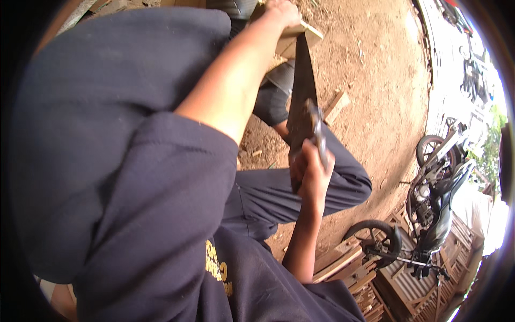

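My right hand [314,167] is closed around the handle of a handsaw [303,80]. Its long dark blade points away from me, and the far tip meets the edge of a pale wooden board [308,36]. At the top of the view my left hand [283,13] grips that board, close to where the blade touches it. Part of the left hand's fingers and the rest of the board are cut off or hidden. Below the board shows a dark shoe [283,77], and my bent leg in dark trousers [343,180] lies beneath the saw hand.
A short wood offcut [337,107] lies on the brown dirt ground [381,80] beside the blade. To the right a black motorcycle [437,206] stands near stacked wooden planks [340,263] and corrugated sheeting [402,287]. Wood chips are scattered about.
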The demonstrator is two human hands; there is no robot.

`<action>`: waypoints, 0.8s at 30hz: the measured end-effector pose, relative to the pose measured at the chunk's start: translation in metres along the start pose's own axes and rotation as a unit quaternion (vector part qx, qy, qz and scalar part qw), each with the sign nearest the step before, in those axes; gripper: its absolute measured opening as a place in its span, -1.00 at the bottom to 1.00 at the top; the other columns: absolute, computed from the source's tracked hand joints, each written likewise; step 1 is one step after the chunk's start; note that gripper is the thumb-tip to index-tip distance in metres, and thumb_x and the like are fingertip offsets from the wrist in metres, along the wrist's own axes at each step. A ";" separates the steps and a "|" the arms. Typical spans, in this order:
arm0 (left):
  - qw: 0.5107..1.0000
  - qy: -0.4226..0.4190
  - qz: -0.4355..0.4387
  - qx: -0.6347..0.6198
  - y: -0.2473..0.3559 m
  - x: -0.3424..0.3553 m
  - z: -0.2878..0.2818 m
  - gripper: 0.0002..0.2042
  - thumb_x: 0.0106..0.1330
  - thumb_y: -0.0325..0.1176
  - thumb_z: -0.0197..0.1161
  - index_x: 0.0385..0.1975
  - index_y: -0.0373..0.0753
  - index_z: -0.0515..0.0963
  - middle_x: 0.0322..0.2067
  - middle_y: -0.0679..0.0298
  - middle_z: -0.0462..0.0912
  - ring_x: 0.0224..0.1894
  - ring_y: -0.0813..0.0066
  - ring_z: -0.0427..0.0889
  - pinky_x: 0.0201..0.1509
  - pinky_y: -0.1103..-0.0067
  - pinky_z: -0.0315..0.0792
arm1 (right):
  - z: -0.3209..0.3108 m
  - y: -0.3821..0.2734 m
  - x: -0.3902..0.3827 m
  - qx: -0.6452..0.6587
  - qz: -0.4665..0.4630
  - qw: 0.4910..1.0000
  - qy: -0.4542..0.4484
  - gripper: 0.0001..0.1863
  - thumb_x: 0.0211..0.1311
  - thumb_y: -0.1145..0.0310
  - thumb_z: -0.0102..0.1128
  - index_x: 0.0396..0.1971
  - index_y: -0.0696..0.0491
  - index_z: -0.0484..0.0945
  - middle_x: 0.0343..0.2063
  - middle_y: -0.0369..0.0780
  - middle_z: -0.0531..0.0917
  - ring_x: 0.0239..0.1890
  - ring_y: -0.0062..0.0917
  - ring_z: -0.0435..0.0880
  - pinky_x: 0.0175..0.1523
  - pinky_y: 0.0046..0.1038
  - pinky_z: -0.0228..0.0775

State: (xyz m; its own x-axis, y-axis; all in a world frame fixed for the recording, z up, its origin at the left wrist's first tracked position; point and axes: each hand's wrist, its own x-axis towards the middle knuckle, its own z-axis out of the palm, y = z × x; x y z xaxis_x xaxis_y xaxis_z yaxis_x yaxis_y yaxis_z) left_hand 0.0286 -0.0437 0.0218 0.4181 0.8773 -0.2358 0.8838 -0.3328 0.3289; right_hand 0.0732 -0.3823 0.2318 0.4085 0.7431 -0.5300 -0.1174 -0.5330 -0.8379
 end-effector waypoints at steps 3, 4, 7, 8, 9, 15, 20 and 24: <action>0.999 0.020 -0.013 -0.035 0.003 0.003 -0.015 -0.63 0.26 -0.12 -0.01 -0.20 -0.14 0.70 -0.14 0.12 0.70 -0.04 0.20 0.67 0.01 0.32 0.52 | 0.032 -0.023 0.070 0.005 0.003 0.998 0.064 -0.81 0.23 0.37 0.14 -0.57 0.03 0.43 -0.78 -0.46 0.29 -0.82 -0.81 0.19 -0.74 -0.64 -0.04; 1.000 0.000 0.009 -0.002 0.002 0.005 -0.012 -0.63 0.26 -0.12 -0.02 -0.17 -0.11 0.69 -0.11 0.19 0.69 -0.02 0.23 0.65 0.03 0.32 0.51 | 0.033 -0.023 0.073 0.011 0.004 0.999 0.041 -0.82 0.23 0.36 0.15 -0.56 0.04 0.44 -0.78 -0.46 0.31 -0.81 -0.80 0.20 -0.73 -0.64 -0.04; 0.998 -0.051 0.015 0.016 -0.001 0.009 -0.013 -0.64 0.25 -0.13 -0.03 -0.14 -0.03 0.68 -0.07 0.30 0.68 0.02 0.31 0.64 0.06 0.34 0.49 | 0.028 -0.007 0.067 -0.028 -0.003 0.999 0.017 -0.86 0.22 0.35 0.16 -0.48 0.08 0.53 -0.73 -0.45 0.41 -0.74 -0.80 0.28 -0.65 -0.66 0.03; 1.000 -0.017 -0.006 0.013 -0.004 0.009 -0.016 -0.64 0.25 -0.13 -0.04 -0.15 -0.03 0.68 -0.07 0.29 0.69 0.02 0.31 0.64 0.07 0.33 0.48 | 0.018 0.005 0.045 -0.075 -0.070 0.995 -0.004 -0.87 0.23 0.36 0.14 -0.41 0.11 0.57 -0.70 -0.44 0.44 -0.69 -0.82 0.32 -0.59 -0.68 0.08; 1.000 0.013 -0.024 0.008 -0.003 0.008 -0.011 -0.64 0.25 -0.13 -0.04 -0.16 -0.03 0.68 -0.08 0.29 0.69 0.01 0.32 0.64 0.08 0.33 0.48 | 0.016 0.004 0.010 -0.067 -0.071 0.995 0.022 -0.86 0.23 0.37 0.13 -0.39 0.13 0.58 -0.71 -0.44 0.43 -0.65 -0.83 0.34 -0.54 -0.70 0.12; 0.999 0.026 -0.034 -0.028 -0.001 -0.003 -0.017 -0.61 0.27 -0.07 0.01 -0.23 -0.18 0.70 -0.16 0.11 0.70 -0.03 0.20 0.66 0.02 0.33 0.52 | 0.015 -0.010 0.075 -0.010 -0.030 0.999 0.019 -0.76 0.23 0.36 0.17 -0.62 0.01 0.40 -0.79 -0.49 0.27 -0.82 -0.83 0.14 -0.72 -0.66 -0.08; 0.998 0.035 -0.052 -0.030 -0.008 0.001 -0.007 -0.59 0.29 -0.05 -0.04 -0.20 -0.14 0.69 -0.12 0.15 0.69 0.02 0.24 0.64 0.10 0.33 0.46 | 0.017 -0.006 0.046 -0.057 -0.023 0.998 -0.013 -0.76 0.24 0.31 0.10 -0.58 0.11 0.48 -0.74 -0.41 0.40 -0.70 -0.81 0.30 -0.63 -0.64 0.08; 0.999 0.026 -0.033 -0.018 -0.001 0.006 -0.006 -0.59 0.31 -0.05 -0.08 -0.15 -0.09 0.68 -0.07 0.21 0.67 0.04 0.29 0.62 0.15 0.34 0.43 | -0.002 0.013 0.004 -0.044 -0.029 0.998 0.021 -0.81 0.24 0.41 0.05 -0.45 0.21 0.57 -0.71 -0.41 0.42 -0.67 -0.82 0.32 -0.59 -0.67 0.13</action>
State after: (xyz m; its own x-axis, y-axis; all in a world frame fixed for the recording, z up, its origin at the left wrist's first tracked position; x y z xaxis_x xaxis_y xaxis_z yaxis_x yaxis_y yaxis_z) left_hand 0.0291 -0.0358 0.0250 0.3469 0.9141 -0.2099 0.9005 -0.2621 0.3469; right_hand 0.0747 -0.3871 0.2194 0.4501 0.7567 -0.4742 -0.0128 -0.5255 -0.8507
